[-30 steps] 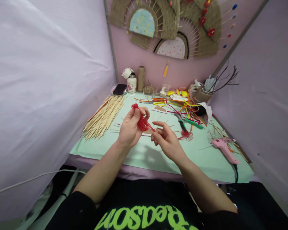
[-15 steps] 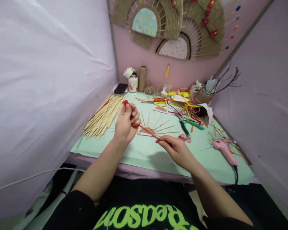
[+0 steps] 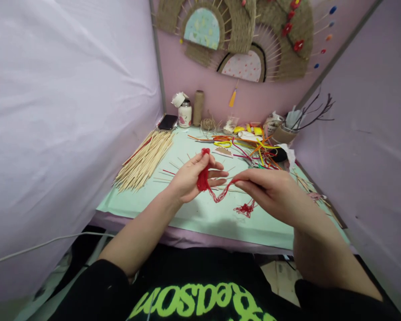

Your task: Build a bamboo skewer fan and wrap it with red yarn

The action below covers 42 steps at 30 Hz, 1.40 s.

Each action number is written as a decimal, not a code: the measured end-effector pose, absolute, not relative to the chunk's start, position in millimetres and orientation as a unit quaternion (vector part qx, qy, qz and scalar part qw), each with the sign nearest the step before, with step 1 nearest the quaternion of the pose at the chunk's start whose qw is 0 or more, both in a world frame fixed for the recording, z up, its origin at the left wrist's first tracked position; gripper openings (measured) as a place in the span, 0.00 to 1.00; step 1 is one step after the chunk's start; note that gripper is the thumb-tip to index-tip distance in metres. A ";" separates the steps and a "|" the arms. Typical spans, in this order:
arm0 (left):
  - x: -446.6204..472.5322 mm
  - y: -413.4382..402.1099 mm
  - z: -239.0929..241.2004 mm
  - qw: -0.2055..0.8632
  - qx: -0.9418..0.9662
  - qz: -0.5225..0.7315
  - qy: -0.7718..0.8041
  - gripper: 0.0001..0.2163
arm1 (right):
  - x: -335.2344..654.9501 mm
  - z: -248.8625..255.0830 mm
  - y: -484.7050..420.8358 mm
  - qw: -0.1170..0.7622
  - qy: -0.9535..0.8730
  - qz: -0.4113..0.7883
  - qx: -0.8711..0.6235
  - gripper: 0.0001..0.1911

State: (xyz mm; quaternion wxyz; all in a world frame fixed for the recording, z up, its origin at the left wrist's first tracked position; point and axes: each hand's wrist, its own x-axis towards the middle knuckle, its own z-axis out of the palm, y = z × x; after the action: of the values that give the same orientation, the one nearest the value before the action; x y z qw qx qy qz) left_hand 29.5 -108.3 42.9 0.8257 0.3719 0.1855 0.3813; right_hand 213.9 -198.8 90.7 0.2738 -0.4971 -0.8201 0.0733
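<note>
My left hand is raised over the pale green table mat and pinches a bundle of red string between thumb and fingers. A loose strand runs from the bundle to my right hand, which pinches it at its fingertips. A small tangle of red thread lies on the mat under my right hand. Thin sticks fanned out on the mat show behind both hands, partly hidden.
A pile of bamboo sticks lies at the mat's left. Coloured pipe cleaners, pliers, a phone, a jar, a twine spool and a cup of twigs fill the back. Woven fans hang on the pink wall.
My right hand has risen and moved left towards the left hand, with a slack strand between them. The left hand shifted right and now shows the red bundle. The glue gun is now hidden.
</note>
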 end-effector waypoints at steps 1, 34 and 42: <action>31.2 -109.8 41.5 0.834 0.374 0.360 0.186 0.13 | 212.6 91.6 -195.1 0.269 -0.821 0.070 -0.499 0.13; 52.9 -128.8 37.0 0.845 0.402 0.291 0.199 0.12 | 213.5 79.1 -183.2 0.302 -0.782 0.013 -0.545 0.11; 51.8 -132.1 44.1 0.862 0.376 0.264 0.216 0.11 | 214.5 78.7 -183.4 0.304 -0.780 0.017 -0.548 0.11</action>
State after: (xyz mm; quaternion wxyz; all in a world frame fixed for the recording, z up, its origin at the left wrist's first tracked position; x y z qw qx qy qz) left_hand 51.8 -132.1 44.1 0.8619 0.3756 0.2158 0.2635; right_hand 214.5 -183.4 78.7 0.3038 -0.5475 -0.7795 0.0167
